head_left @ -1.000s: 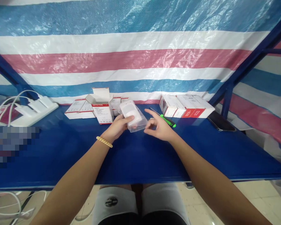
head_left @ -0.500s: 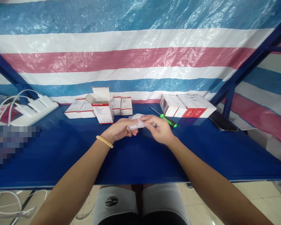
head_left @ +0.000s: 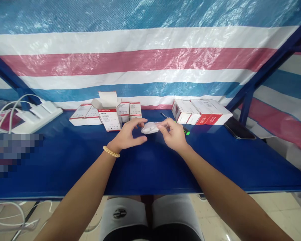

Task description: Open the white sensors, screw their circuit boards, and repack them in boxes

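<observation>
Pinching a translucent whitish plastic packet [head_left: 150, 128] over the glossy blue surface [head_left: 153, 167], here's the right hand [head_left: 175, 134]; the left hand [head_left: 127, 134] gapes open alongside, where light support would steady it!

White power strip [head_left: 40, 124], black phone [head_left: 239, 129], striped tarp [head_left: 140, 62].

Bagged item: pinched at one end

Clear plastic bag [head_left: 150, 128], crinkled, whitish, glossy. Contents too blurred to identify. Lies roughly flat, long axis side to side. Right end gripped in fingertips of right hand [head_left: 175, 135]; left end sits just inside the spread fingers of left hand [head_left: 127, 134], contact there unclear.
</observation>
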### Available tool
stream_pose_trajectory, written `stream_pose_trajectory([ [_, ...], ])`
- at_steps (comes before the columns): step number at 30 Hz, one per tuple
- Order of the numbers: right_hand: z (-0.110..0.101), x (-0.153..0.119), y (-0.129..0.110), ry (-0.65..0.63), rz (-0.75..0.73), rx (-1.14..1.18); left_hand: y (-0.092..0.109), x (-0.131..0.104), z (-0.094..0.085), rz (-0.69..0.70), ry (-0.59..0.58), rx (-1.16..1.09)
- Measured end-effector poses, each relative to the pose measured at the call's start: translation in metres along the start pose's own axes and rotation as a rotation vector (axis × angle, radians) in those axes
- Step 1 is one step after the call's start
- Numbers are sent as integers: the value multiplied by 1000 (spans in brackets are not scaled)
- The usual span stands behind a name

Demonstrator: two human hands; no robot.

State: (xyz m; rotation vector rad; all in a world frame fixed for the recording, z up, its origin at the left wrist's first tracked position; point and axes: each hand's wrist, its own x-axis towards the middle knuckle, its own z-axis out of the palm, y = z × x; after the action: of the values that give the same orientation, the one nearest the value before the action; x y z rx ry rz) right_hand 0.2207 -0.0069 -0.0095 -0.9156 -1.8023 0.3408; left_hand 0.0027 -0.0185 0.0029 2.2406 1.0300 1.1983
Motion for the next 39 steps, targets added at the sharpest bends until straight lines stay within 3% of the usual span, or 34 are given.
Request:
stream_pose_trajectory([
  [2, 0, 0, 1, 18, 4, 3, -1, -1, 3, 97, -16, 36],
  [4, 1, 0, 2, 20, -1, 15, -2, -1, 8, 92, 56, 59],
  [14, -2, 3, -3, -5, -86, 5, 8, 5, 14, -179, 314, -12],
  [17, -2, 4, -4, -30, -17, 32, 9, 7, 16, -277, 380, -30],
  [20, 1, 3, -2, -76, 153, 142, 10, 7, 19, -386, 381, -59],
  [23, 6, 3, 4, -84, 312, 265, 11, 7, 19, -394, 397, -72],
  [31, 16, 6, 9, -161, 524, 515, 6, 12, 19, -537, 325, 59],
  [33, 17, 6, 7, -175, 568, 550, 5, 13, 18, -675, 267, -82],
  [36, 19, 5, 6, -221, 630, 595, 6, 14, 18, -903, 154, -464],
  [39, 20, 3, 7, -282, 672, 584, 9, 15, 21, -948, 167, -652],
])
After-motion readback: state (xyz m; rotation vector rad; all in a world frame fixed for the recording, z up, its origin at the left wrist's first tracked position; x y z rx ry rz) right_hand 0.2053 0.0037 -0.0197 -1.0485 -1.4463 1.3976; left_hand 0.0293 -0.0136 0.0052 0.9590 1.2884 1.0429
